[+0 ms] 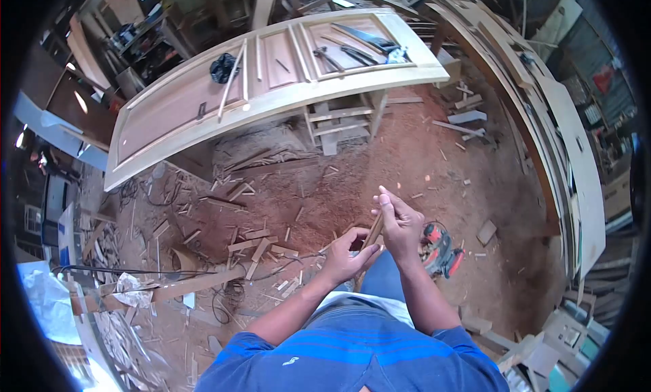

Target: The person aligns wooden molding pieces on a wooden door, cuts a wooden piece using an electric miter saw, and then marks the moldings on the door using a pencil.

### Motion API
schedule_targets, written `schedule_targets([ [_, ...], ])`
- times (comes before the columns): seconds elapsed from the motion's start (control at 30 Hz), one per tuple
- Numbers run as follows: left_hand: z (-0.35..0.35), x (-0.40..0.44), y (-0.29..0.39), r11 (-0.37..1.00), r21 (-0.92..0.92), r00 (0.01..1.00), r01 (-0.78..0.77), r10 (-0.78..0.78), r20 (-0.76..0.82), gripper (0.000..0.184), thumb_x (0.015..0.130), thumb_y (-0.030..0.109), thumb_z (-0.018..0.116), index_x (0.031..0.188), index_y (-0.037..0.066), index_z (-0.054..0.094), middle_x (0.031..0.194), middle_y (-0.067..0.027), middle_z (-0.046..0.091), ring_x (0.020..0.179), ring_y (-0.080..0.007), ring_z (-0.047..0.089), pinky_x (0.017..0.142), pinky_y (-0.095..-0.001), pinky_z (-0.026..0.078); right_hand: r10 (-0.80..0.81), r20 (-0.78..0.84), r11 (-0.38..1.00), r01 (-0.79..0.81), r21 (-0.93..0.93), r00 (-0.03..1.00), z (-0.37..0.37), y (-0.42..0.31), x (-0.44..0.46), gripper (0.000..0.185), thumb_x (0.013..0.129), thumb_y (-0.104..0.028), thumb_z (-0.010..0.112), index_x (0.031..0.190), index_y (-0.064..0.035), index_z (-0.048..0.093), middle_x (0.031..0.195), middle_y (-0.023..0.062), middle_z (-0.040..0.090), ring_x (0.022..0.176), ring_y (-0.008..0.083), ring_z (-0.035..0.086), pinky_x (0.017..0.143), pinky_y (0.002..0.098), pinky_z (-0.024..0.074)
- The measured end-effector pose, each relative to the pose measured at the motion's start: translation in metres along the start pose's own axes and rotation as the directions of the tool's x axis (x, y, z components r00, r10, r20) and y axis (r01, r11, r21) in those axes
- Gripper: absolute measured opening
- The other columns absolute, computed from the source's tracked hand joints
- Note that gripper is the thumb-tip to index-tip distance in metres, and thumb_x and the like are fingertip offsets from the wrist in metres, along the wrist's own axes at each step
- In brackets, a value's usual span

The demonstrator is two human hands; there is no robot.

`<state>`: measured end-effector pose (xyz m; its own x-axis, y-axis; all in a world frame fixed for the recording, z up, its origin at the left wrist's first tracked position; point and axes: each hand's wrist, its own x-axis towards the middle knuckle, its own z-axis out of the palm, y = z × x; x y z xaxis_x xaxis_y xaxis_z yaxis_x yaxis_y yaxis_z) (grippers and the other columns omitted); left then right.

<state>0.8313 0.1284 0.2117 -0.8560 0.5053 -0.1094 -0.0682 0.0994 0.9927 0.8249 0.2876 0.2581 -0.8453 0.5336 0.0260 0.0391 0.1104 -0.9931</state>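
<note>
A short, narrow strip of wood (373, 232) slants between my two hands in front of my body. My left hand (347, 258) has its fingers curled around the lower end. Further up, my right hand (401, 224) grips the same strip, thumb pressed along it. Beyond my hands lies a large panelled wooden door (285, 89), raised off the floor on supports. On its right part rest a handsaw (363, 37), a hammer (328, 58) and other hand tools. A black plastic bag (222, 68) and a loose wood strip (232, 80) lie on its left part.
A red and black power tool (442, 251) sits on the dirt floor just right of my hands. Wood offcuts (256, 253) and cables (227, 304) litter the ground to the left. Long boards (563, 121) are stacked along the right side. A wooden beam (169, 290) stands at lower left.
</note>
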Motion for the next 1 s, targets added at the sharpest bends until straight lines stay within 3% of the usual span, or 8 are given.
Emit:
schedule_targets([
  [0.4, -0.121, 0.206, -0.006, 0.925, 0.379, 0.907, -0.037, 0.191, -0.376, 0.025, 0.104, 0.014, 0.073, 0.126, 0.003, 0.069, 0.09, -0.007, 0.075, 0.081, -0.0132, 0.072, 0.075, -0.0333, 0.06, -0.027, 0.264, 0.999, 0.022, 0.024, 0.964, 0.155, 0.015, 0.254, 0.037, 0.114, -0.027, 0.06, 0.107, 0.0036, 0.079, 0.09, 0.0119, 0.082, 0.079, 0.0145, 0.078, 0.072, 0.03, 0.0624],
  [0.43, -0.124, 0.21, -0.008, 0.956, 0.293, 0.897, 0.03, 0.103, -0.429, 0.027, 0.104, 0.014, 0.073, 0.129, 0.003, 0.069, 0.095, -0.0077, 0.075, 0.081, -0.013, 0.072, 0.074, -0.0324, 0.06, -0.147, 0.205, 0.989, 0.15, 0.004, 0.968, 0.167, 0.024, 0.278, 0.04, 0.116, -0.028, 0.057, 0.107, 0.004, 0.079, 0.088, 0.0118, 0.081, 0.081, 0.0143, 0.077, 0.074, 0.0309, 0.0614],
  [0.53, -0.158, 0.249, -0.009, 0.99, 0.046, 0.834, 0.132, -0.086, -0.544, 0.035, 0.104, 0.013, 0.074, 0.138, 0.005, 0.067, 0.11, -0.0098, 0.074, 0.082, -0.0127, 0.071, 0.071, -0.0299, 0.061, 0.04, 0.19, 0.976, -0.079, 0.201, 0.981, 0.203, 0.048, 0.339, 0.038, 0.115, -0.027, 0.057, 0.109, 0.0031, 0.079, 0.089, 0.012, 0.081, 0.083, 0.0148, 0.077, 0.074, 0.0329, 0.0605],
  [0.67, -0.223, 0.296, -0.054, 0.986, 0.112, 0.7, 0.126, -0.008, -0.714, 0.046, 0.104, 0.013, 0.074, 0.148, 0.007, 0.065, 0.108, -0.0078, 0.071, 0.081, -0.0105, 0.069, 0.062, -0.028, 0.061, -0.003, 0.379, 0.99, 0.058, -0.132, 0.925, 0.251, 0.084, 0.386, 0.035, 0.115, -0.026, 0.059, 0.114, 0.0033, 0.078, 0.091, 0.0116, 0.081, 0.082, 0.0141, 0.077, 0.073, 0.0309, 0.0624],
  [0.7, -0.24, 0.312, -0.06, 0.985, 0.08, 0.647, 0.155, -0.04, -0.762, 0.043, 0.102, 0.016, 0.076, 0.142, 0.003, 0.07, 0.109, -0.0145, 0.071, 0.079, -0.0198, 0.073, 0.07, -0.036, 0.06, 0.027, 0.408, 0.977, 0.061, -0.202, 0.913, 0.269, 0.095, 0.395, 0.034, 0.113, -0.027, 0.062, 0.112, 0.0033, 0.078, 0.091, 0.0106, 0.082, 0.082, 0.0152, 0.077, 0.072, 0.0317, 0.0602],
  [0.8, -0.299, 0.371, -0.091, 0.834, 0.475, 0.564, 0.282, 0.256, -0.785, 0.039, 0.1, 0.014, 0.075, 0.137, 0.001, 0.073, 0.111, -0.0171, 0.071, 0.094, -0.0292, 0.073, 0.085, -0.0418, 0.059, -0.065, 0.454, 0.952, 0.191, -0.237, 0.888, 0.33, 0.15, 0.424, 0.031, 0.108, -0.034, 0.068, 0.11, -0.0051, 0.08, 0.089, 0.0176, 0.08, 0.078, 0.0287, 0.078, 0.073, 0.0407, 0.0595],
  [0.83, -0.316, 0.392, -0.096, 0.854, 0.408, 0.538, 0.324, 0.188, -0.821, 0.037, 0.098, 0.012, 0.075, 0.133, 0.001, 0.075, 0.11, -0.0188, 0.071, 0.104, -0.0365, 0.069, 0.094, -0.0468, 0.056, -0.002, 0.497, 0.926, 0.189, -0.328, 0.868, 0.346, 0.142, 0.433, 0.029, 0.106, -0.032, 0.069, 0.111, -0.0054, 0.078, 0.093, 0.0191, 0.079, 0.084, 0.036, 0.077, 0.079, 0.0447, 0.0595],
  [1.0, -0.399, 0.492, -0.165, 0.746, 0.546, 0.525, 0.382, 0.312, -0.792, 0.037, 0.095, 0.012, 0.074, 0.131, 0.003, 0.076, 0.113, -0.0204, 0.07, 0.11, -0.0397, 0.064, 0.098, -0.0509, 0.052, -0.066, 0.569, 0.864, 0.332, -0.378, 0.82, 0.437, 0.184, 0.491, 0.028, 0.102, -0.029, 0.07, 0.118, -0.0068, 0.076, 0.116, 0.0212, 0.075, 0.113, 0.0396, 0.071, 0.097, 0.0488, 0.0555],
])
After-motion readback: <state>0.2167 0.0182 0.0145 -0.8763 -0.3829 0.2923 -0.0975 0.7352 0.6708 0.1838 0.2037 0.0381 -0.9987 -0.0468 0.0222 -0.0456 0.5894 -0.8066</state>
